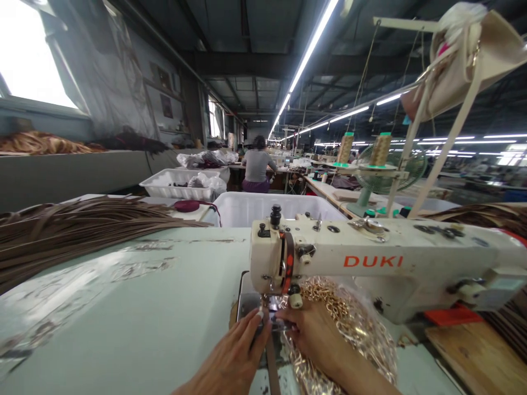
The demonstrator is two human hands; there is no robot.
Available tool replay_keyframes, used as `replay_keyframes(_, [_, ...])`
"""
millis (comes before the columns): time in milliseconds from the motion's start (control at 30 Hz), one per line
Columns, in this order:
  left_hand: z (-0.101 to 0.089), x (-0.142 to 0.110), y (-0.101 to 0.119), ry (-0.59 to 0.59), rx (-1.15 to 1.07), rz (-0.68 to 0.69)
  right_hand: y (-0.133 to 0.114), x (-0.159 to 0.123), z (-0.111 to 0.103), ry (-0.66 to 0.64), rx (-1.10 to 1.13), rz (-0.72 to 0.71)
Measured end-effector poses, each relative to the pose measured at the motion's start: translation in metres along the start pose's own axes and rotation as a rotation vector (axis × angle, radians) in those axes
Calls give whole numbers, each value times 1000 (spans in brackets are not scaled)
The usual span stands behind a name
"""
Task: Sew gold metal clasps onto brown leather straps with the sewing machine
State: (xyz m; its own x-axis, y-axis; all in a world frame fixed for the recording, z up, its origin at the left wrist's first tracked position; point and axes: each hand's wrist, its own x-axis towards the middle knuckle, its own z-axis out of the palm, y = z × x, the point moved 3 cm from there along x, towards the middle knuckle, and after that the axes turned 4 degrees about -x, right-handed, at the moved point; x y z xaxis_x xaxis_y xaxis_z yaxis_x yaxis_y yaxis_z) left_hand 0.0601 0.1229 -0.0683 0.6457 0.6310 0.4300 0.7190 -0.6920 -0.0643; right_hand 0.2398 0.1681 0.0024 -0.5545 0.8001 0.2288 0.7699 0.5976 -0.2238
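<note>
A narrow brown strap [272, 366] runs up from the lower edge to below the needle of a white sewing machine [321, 258]. My left hand [239, 354] is closed on the strap, its fingertips beside the presser foot. Opposite it, my right hand [317, 334] has its fingers bent and closed at the metal needle plate [249, 299], close to the strap; what its fingertips hold is hidden. Under and beside my right wrist lies a clear plastic bag [370, 334] full of gold-coloured metal fittings [325, 296].
Many brown strips [94, 222] lie on the left of the pale green table [135, 312]. Behind the machine is a white bin [280, 206]. A wooden board [469, 351] is at right. Thread cones [379, 151] stand above. A person [258, 167] sits farther off.
</note>
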Motion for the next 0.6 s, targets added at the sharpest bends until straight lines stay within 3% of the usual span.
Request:
replay_keyframes(367, [9,0,-6,-51,64,26,2,-4,0,-26,63,-9])
replay_keyframes(600, [11,-1,-4,70,147,76,6,-5,-1,5,44,-3])
